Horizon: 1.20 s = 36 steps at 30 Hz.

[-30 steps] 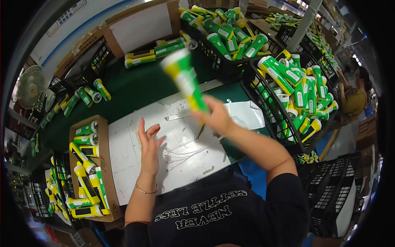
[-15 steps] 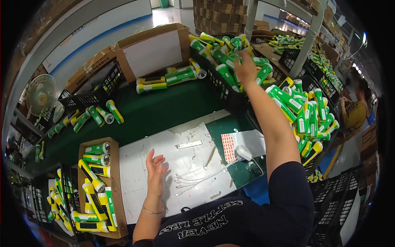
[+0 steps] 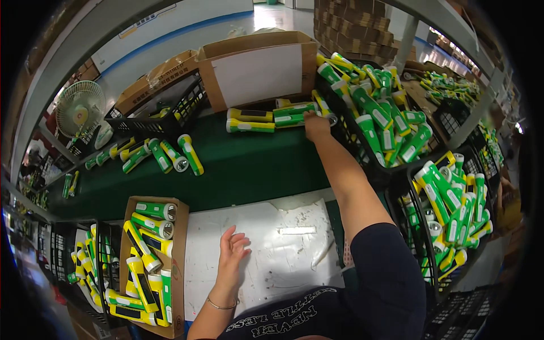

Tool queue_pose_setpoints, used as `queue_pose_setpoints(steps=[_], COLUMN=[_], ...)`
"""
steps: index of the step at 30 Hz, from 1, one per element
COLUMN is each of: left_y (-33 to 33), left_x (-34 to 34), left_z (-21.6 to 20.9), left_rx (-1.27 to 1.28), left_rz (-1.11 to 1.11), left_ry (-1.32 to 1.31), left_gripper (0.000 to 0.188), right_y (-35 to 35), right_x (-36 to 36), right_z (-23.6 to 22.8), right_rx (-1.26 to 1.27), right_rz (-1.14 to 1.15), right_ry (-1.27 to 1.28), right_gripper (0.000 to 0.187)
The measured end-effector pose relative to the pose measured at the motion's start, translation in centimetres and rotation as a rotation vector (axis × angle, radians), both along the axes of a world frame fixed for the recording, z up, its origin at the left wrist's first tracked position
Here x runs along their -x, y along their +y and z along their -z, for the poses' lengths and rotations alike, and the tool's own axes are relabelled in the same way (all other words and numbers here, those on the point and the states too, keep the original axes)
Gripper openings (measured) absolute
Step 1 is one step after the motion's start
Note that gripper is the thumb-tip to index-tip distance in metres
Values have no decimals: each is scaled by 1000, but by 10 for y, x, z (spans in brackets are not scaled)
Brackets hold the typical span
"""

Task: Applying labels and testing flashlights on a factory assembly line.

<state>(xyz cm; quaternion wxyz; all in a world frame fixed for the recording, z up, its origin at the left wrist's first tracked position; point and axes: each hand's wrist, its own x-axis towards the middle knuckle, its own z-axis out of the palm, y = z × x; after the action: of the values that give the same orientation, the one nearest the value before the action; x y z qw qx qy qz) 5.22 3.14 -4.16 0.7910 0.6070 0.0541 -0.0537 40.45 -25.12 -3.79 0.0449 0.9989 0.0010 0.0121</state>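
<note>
My right hand is stretched far out to the back of the green bench. Its fingers curl on the end of a green-and-yellow flashlight lying in a short row in front of an open cardboard box. My left hand lies flat on a white paper sheet close to me, fingers spread and holding nothing. A small white strip and a thin pale tool lie on that sheet.
Black crates heaped with green-and-yellow flashlights line the right side. A cardboard tray of flashlights sits at my left. Loose flashlights lie on the green mat. A desk fan stands at the back left.
My right hand held a flashlight above the sheet, swung to the crate at the back right, and now sits lower at the row by the box. The left hand stayed on the sheet.
</note>
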Motion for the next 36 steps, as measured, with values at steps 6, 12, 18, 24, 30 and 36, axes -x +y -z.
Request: queue_pose_setpoints(steps=[6,12,18,24,30,36], left_y=[-1,-3,13,-31,-38,-40], left_x=[-13,-16,-35,-8,12,14], left_z=[8,1,-14,-29,-8,-2], left_rx=[25,33,-695,428,468,555], left_rz=[28,32,-78,543,330,262], left_ry=[42,20,-282,366,510,452], left_gripper=[58,55,54,34,43,38], right_y=[2,2,22,51,21,16], right_x=[-40,18,143,286,333,316], right_z=[17,-33,-94,-100,-58,-46], right_rx=[227,114,-152,-394,-694,-840], right_rz=[-34,-268,-768,-1034,-698,-504], right_ry=[76,133,169,76,-72,-29], right_gripper=[53,51,41,40,37,23])
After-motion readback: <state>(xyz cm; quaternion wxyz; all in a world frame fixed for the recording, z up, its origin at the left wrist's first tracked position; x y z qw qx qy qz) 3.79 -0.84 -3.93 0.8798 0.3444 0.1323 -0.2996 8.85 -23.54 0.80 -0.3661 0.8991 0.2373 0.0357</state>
